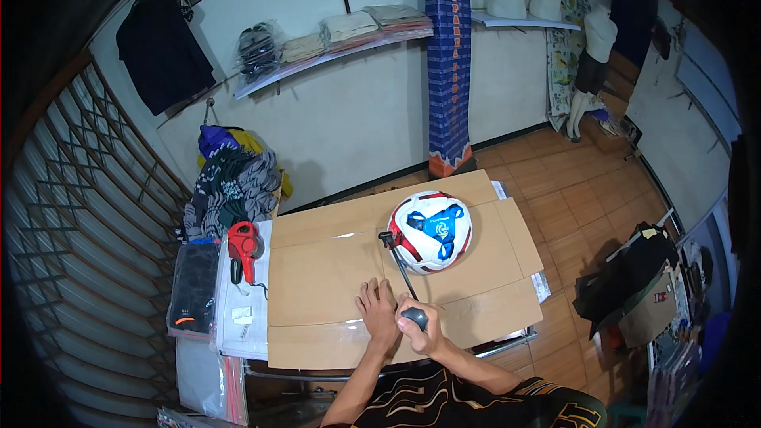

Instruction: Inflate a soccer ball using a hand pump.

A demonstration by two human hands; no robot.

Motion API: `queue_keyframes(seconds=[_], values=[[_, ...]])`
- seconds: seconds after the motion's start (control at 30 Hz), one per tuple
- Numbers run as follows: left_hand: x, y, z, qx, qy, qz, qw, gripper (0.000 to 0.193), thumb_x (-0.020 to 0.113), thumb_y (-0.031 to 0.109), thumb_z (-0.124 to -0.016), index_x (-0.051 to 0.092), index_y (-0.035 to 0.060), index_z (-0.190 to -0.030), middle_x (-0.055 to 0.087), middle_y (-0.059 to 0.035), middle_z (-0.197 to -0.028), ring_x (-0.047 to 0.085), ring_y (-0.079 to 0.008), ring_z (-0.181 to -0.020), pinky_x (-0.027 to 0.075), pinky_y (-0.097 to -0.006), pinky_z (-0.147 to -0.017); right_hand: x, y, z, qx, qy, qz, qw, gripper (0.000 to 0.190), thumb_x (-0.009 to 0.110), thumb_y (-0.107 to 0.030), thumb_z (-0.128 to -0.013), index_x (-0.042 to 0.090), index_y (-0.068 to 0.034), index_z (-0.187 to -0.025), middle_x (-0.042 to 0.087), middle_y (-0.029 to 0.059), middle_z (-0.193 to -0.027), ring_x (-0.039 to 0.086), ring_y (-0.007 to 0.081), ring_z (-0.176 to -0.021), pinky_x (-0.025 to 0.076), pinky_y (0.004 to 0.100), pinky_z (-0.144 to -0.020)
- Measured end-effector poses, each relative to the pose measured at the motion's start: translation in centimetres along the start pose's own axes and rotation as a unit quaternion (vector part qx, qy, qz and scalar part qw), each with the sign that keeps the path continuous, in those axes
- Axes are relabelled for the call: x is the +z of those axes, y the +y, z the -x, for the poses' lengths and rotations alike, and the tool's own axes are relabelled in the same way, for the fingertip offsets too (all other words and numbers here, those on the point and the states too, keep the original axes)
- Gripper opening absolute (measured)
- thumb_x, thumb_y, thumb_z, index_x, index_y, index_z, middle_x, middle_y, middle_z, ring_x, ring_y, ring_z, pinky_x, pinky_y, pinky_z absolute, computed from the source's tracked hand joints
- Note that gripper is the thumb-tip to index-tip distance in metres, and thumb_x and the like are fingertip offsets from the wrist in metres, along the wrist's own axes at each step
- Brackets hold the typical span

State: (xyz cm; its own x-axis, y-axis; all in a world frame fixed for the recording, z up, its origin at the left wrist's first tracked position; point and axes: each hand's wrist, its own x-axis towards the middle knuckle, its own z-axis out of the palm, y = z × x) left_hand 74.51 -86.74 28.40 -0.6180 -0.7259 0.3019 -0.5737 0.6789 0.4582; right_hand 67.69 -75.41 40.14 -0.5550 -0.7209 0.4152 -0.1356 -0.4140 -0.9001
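A hand pump with a dark rounded end (414,317) is gripped in my right hand (421,328) near the table's front edge. Its thin black shaft slants up and left to a black T-shaped end (386,238), beside the left side of a ball. The ball (416,214), white with red and blue panels, rests on flattened cardboard (327,273). Whether the tool touches the ball I cannot tell. My left hand (378,312) lies palm down on the cardboard with its fingers apart, just left of my right hand.
A red handheld power tool (243,249) lies on the white surface at the left, near packaged dark clothing (193,291) and a heap of patterned fabric (232,190). A blue pillar (449,71) stands behind the table. Clothes (630,285) hang at the right.
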Motion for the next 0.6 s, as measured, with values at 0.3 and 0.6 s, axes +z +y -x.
queue_keyframes(seconds=[0.3, 0.6], values=[[-0.7, 0.2, 0.1, 0.003, -0.021, 0.003, 1.0, 0.069, 0.069, 0.038, -0.092, 0.048, 0.0053, -0.149, 0.041, -0.0227, -0.156, 0.029, -0.0482, -0.151, 0.021, -0.0683, -0.12, 0.1, 3.4, 0.5, 0.018, 0.031, 0.017, 0.999, 0.02, 0.064, -0.015, -0.089, 0.059, 0.002, -0.078, 0.055, 0.0109, -0.069, 0.05, 0.0203, -0.063, 0.041, 0.0339, -0.063], [-0.3, 0.1, 0.1, 0.011, -0.002, 0.004, 1.0, 0.067, 0.065, 0.048, -0.099, 0.051, 0.0039, -0.147, 0.043, -0.0247, -0.155, 0.032, -0.0494, -0.149, 0.022, -0.0693, -0.118, -0.2, -1.7, 0.0, 0.003, 0.017, -0.03, 0.999, 0.021, 0.063, -0.014, -0.091, 0.057, 0.001, -0.078, 0.054, 0.0087, -0.068, 0.047, 0.0202, -0.065, 0.043, 0.0348, -0.075]])
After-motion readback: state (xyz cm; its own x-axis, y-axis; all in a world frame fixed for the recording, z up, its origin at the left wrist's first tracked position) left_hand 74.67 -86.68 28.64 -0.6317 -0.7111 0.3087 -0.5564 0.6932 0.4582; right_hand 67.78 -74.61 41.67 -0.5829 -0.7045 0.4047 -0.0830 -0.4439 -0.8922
